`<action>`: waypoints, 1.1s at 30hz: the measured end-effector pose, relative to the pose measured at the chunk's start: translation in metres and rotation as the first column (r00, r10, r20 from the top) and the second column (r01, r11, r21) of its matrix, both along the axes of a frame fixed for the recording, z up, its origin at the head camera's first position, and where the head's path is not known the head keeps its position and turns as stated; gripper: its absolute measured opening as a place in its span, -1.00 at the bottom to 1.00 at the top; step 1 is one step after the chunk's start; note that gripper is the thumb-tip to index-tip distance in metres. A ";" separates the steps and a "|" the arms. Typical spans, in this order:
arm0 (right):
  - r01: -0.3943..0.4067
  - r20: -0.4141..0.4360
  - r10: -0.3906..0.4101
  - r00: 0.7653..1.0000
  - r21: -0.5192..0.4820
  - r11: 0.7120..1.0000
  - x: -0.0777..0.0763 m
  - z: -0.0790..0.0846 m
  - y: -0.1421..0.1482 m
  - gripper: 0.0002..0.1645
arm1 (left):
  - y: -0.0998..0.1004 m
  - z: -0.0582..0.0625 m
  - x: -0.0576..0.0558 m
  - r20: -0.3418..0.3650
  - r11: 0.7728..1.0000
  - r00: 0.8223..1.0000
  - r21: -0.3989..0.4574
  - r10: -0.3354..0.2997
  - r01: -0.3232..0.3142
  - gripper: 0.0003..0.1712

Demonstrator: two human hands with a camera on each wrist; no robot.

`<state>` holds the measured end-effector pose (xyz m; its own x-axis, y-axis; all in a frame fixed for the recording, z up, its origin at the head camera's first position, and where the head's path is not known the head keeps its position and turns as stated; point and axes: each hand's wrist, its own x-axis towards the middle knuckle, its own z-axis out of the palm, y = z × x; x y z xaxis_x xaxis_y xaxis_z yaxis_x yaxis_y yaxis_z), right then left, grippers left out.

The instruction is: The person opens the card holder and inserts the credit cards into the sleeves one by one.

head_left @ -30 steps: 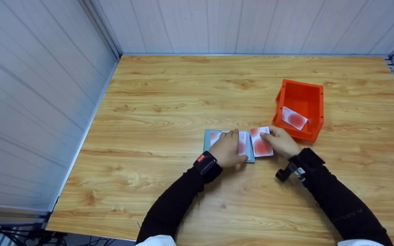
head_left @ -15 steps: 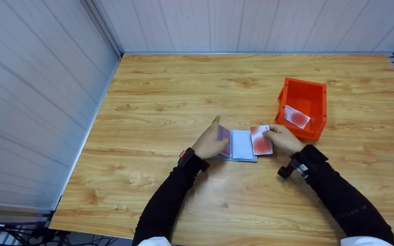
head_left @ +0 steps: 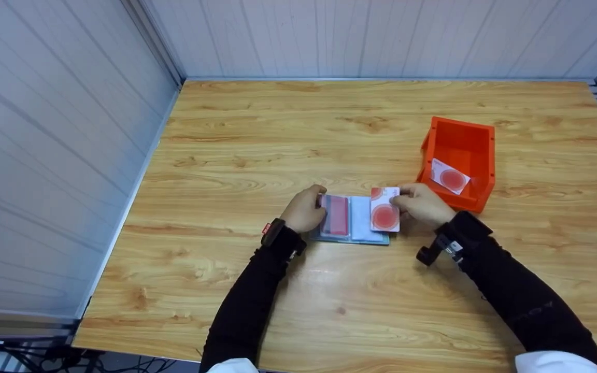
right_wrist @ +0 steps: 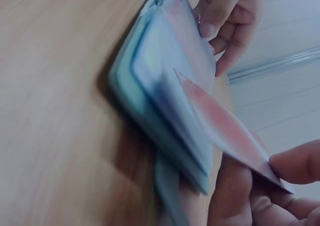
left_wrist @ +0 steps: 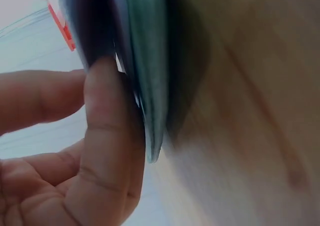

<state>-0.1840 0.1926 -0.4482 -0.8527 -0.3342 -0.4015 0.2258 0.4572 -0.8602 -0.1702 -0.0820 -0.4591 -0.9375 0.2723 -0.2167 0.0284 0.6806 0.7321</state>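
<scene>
Now: right hand (head_left: 423, 205) pinches a card (head_left: 385, 209) by its right edge, thumb and fingers curled on it. Card sits just right of the open holder (head_left: 350, 225), its left edge overlapping the holder's right page. Card's long axis runs away from the person, parallel to the holder's spine. Left hand (head_left: 303, 209) grips the holder's left side, fingers curled over the turned pages, keeping them open; the wrist view shows a thumb (left_wrist: 107, 136) against the teal cover edge. Right hand is the nearer one to the free page.

Card: white, large red disc, smaller red mark at one corner. Holder: teal cover, clear sleeves, flat on the desk (head_left: 329, 129). Orange bin (head_left: 477, 194) lies just beyond the right hand, one like card (head_left: 449, 177) inside.
</scene>
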 end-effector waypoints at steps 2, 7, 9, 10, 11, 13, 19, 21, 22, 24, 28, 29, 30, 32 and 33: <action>-0.010 -0.013 0.011 1.000 0.009 1.000 -0.002 0.000 -0.005 -0.58 | 0.000 -0.001 0.000 -0.006 1.000 1.000 0.003 0.001 -0.001 -0.43; -0.024 0.012 0.024 1.000 0.006 1.000 -0.008 -0.003 -0.020 -0.64 | -0.001 -0.001 0.000 -0.012 1.000 1.000 0.001 0.000 0.000 -0.44; -0.029 0.032 0.030 0.999 -0.003 1.000 -0.009 -0.006 -0.027 -0.71 | -0.001 -0.001 0.001 -0.011 1.000 1.000 -0.001 0.001 -0.001 -0.45; -0.031 0.043 0.032 0.999 -0.010 0.999 -0.010 -0.008 -0.030 -0.75 | -0.001 -0.001 0.001 -0.012 1.000 1.000 -0.002 0.001 -0.001 -0.45; -0.036 0.052 0.037 0.998 -0.018 0.999 -0.011 -0.010 -0.032 -0.79 | -0.001 -0.001 0.001 -0.012 1.000 1.000 -0.002 0.002 -0.002 -0.45; -0.042 0.069 0.044 0.997 -0.028 0.999 -0.012 -0.013 -0.036 -0.86 | 0.000 -0.001 0.002 -0.013 1.000 1.000 -0.005 0.000 0.000 -0.45; -0.046 0.082 0.048 0.995 -0.028 0.999 -0.013 -0.017 -0.037 -0.89 | 0.002 -0.001 0.002 -0.009 1.000 1.000 -0.004 -0.004 0.004 -0.45; -0.043 0.080 0.046 0.996 -0.036 0.998 -0.013 -0.016 -0.037 -0.88 | 0.003 0.000 0.002 -0.010 1.000 1.000 -0.004 -0.005 0.005 -0.46; -0.041 0.079 0.044 0.996 -0.038 0.998 -0.013 -0.016 -0.036 -0.88 | 0.003 0.000 0.002 -0.012 1.000 1.000 -0.006 -0.007 0.007 -0.46; -0.035 0.079 0.039 0.996 -0.048 0.998 -0.014 -0.015 -0.036 -0.87 | 0.003 0.000 0.002 -0.022 1.000 1.000 -0.011 -0.008 0.008 -0.47; -0.022 0.088 0.026 0.996 -0.052 0.998 -0.013 -0.016 -0.038 -0.85 | 0.004 -0.001 0.002 -0.033 1.000 0.999 -0.012 -0.007 0.007 -0.47; -0.021 0.091 0.025 0.996 -0.053 0.998 -0.013 -0.016 -0.040 -0.86 | 0.004 -0.001 0.002 -0.034 1.000 0.999 -0.011 -0.006 0.006 -0.47; -0.022 0.091 0.026 0.996 -0.050 0.999 -0.013 -0.016 -0.041 -0.88 | 0.004 -0.002 0.002 -0.035 1.000 0.999 -0.009 -0.004 0.004 -0.47; -0.027 0.089 0.030 0.996 -0.038 0.999 -0.012 -0.017 -0.043 -0.90 | 0.004 -0.002 0.001 -0.037 1.000 0.999 -0.008 -0.005 0.004 -0.47; -0.030 0.088 0.032 0.996 -0.031 0.999 -0.012 -0.017 -0.044 -0.89 | 0.004 -0.003 0.001 -0.038 1.000 0.999 -0.009 -0.005 0.004 -0.47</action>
